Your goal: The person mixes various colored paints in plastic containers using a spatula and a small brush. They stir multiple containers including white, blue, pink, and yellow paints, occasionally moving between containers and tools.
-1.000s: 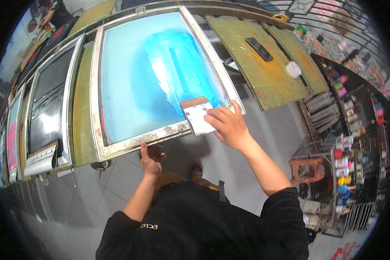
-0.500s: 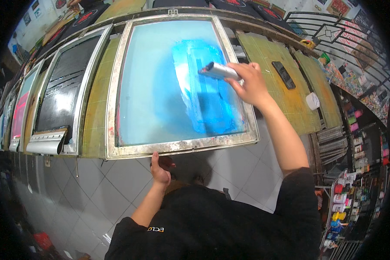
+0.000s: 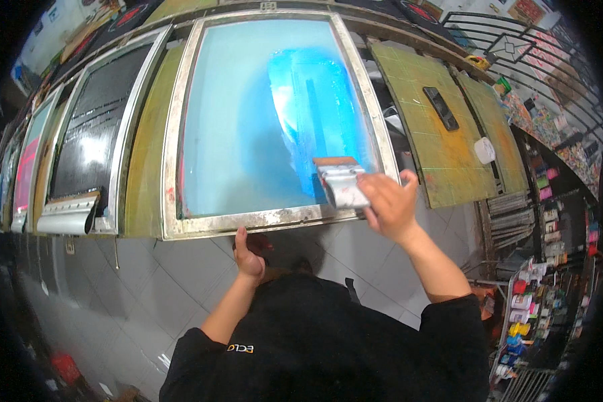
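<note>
A large printing screen in a worn metal frame lies in front of me, its mesh pale blue with a darker blue band of ink down the right part. My right hand grips a squeegee with a wooden top edge and a smeared pale blade, pressed on the mesh at the near right corner, at the bottom of the ink band. My left hand grips the near rail of the frame from below, close to its middle.
To the left stand a black-mesh screen with a metal scoop coater at its near end, and further screens beyond. To the right are yellow-green platens, one bearing a dark bar, and a rack with coloured bottles. Grey tiled floor below.
My right hand has pulled the squeegee from the far end of the ink band down to the near right corner of the screen. The left hand stays on the near rail.
</note>
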`<action>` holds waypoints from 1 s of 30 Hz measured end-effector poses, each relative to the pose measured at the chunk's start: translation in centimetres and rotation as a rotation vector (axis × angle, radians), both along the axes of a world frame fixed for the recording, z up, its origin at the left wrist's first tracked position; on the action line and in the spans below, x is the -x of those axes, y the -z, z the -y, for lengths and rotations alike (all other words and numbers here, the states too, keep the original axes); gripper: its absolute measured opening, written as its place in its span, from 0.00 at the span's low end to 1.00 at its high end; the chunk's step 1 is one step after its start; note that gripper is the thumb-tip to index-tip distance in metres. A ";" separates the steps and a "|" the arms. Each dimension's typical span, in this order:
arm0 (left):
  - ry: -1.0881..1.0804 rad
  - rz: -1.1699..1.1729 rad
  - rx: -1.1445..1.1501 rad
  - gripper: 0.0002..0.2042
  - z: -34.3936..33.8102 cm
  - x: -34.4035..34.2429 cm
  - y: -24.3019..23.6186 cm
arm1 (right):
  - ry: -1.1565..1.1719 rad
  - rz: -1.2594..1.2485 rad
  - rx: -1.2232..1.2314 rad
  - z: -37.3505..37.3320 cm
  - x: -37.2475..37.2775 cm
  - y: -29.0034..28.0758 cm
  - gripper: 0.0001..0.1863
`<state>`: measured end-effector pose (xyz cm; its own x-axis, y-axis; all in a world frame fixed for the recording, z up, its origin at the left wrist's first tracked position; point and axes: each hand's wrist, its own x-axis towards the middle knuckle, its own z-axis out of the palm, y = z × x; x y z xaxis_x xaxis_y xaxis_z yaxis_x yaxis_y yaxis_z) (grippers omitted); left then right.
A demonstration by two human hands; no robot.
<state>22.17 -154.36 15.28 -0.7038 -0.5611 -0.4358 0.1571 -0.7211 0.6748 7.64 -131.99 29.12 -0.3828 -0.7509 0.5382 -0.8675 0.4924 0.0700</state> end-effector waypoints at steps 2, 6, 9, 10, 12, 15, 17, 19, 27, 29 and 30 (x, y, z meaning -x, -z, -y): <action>0.110 -0.005 0.059 0.20 0.5 -0.6 0.5 | 0.029 -0.063 0.007 0.1 -1.0 1.7 0.25; 0.175 0.027 0.073 0.22 0.9 -0.5 -0.9 | 0.064 -0.074 0.023 0.5 -2.2 3.9 0.23; 0.233 0.008 0.095 0.24 1.4 -0.9 0.3 | 0.106 -0.087 0.038 0.5 -2.9 4.6 0.21; 0.259 -0.006 0.112 0.25 1.6 -1.1 1.0 | 0.105 -0.069 0.030 0.4 -3.1 4.8 0.21; 0.231 0.012 0.090 0.27 1.7 -1.4 1.7 | 0.108 -0.039 0.026 0.1 -3.6 4.9 0.21; 0.258 -0.052 0.168 0.29 1.0 -1.9 2.3 | 0.100 0.027 0.054 -0.4 -3.9 6.4 0.23; 0.392 -0.113 0.323 0.29 -0.4 -2.3 3.2 | 0.138 0.158 0.066 -1.2 -4.8 5.1 0.28; 0.601 -0.183 0.581 0.28 -1.6 -2.4 4.6 | 0.248 0.025 0.325 -2.5 -6.1 4.5 0.28; 1.327 0.349 0.648 0.17 -20.1 3.6 13.5 | 0.989 0.435 0.695 -24.2 -21.8 19.0 0.07; 1.463 0.381 0.551 0.18 -27.0 4.4 15.5 | 1.201 0.495 0.829 -30.8 -28.9 21.7 0.05; 1.511 0.402 0.530 0.18 -28.4 5.2 18.0 | 1.239 0.497 0.910 -32.6 -31.4 22.1 0.04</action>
<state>17.02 -126.00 -2.72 -0.6139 0.3474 -0.7088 -0.6635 0.2594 0.7018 39.07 -99.38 7.03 -0.7431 0.6193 0.2534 0.2281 0.5904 -0.7742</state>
